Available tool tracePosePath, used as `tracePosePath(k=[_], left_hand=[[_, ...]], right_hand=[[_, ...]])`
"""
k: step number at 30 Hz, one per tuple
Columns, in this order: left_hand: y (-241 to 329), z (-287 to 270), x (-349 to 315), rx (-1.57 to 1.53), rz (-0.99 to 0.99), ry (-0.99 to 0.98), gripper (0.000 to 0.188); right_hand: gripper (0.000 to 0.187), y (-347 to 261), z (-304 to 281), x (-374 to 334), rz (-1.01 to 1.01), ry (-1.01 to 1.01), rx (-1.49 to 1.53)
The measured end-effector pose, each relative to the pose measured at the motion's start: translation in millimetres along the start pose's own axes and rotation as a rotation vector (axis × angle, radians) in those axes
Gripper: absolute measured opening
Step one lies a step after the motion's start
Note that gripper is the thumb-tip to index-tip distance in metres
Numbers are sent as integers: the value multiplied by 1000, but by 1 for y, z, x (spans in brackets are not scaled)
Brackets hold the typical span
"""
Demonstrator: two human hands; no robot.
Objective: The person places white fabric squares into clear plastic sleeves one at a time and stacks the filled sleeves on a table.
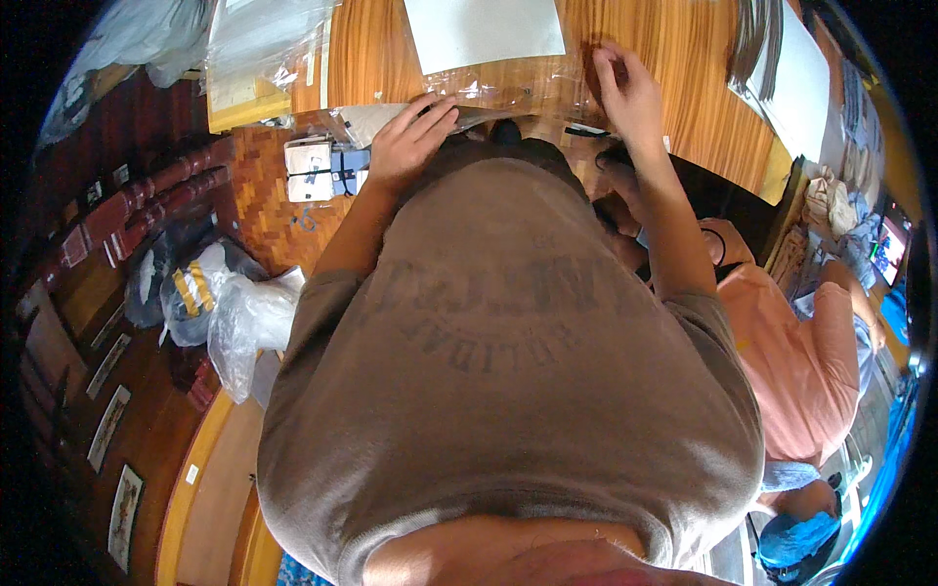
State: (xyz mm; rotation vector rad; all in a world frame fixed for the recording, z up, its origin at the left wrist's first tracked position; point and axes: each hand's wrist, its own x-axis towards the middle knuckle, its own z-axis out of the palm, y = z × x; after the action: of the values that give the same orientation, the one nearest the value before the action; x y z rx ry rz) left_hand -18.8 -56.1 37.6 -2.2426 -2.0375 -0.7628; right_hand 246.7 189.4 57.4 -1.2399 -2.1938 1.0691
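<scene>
A clear plastic bag (pixel 489 95) lies along the near edge of the wooden table (pixel 664 39), its front part hanging past the edge. A white sheet (pixel 484 37) lies on the table, its lower end by the plastic. My left hand (pixel 415 142) rests on the bag's near left part, fingers stretched out. On the right, my right hand (pixel 627 93) is over the tabletop beside the bag's right end. Its thumb and fingertips are drawn together in a pinch; whatever is between them is too small to make out.
A pile of clear plastic bags (pixel 264 49) covers the table's left end. White sheets (pixel 796 88) are stacked at its right end. A person in an orange shirt (pixel 791 371) sits close on my right. Filled plastic bags (pixel 239 313) and a tied bundle (pixel 311 171) are at floor level, left.
</scene>
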Motion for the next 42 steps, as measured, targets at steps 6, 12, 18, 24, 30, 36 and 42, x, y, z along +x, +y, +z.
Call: tracePosePath(k=[6,12,18,24,30,36,42], left_hand=[[-4,-22,0,-61,-176,126,29],[-37,-56,9,-223,-431,340,19],[-61,-63,21,-1202,-995,533,30],[-78,-40,64,-293,-364,329,21],[-90,28,121,-339,310,-65,39],[-58,50,160,-291,470,-293,51],[-57,50,163,-208,492,-283,53]], right_hand=[[60,-2,53,53,226,-413,-12],[34,-47,81,40,307,-158,705],[28,-50,95,77,156,46,627],[33,-50,81,100,-151,296,-117],[26,-41,24,54,-431,-75,-260],[32,-17,10,23,-321,-375,-497],[22,-23,-16,37,-541,-350,-272]])
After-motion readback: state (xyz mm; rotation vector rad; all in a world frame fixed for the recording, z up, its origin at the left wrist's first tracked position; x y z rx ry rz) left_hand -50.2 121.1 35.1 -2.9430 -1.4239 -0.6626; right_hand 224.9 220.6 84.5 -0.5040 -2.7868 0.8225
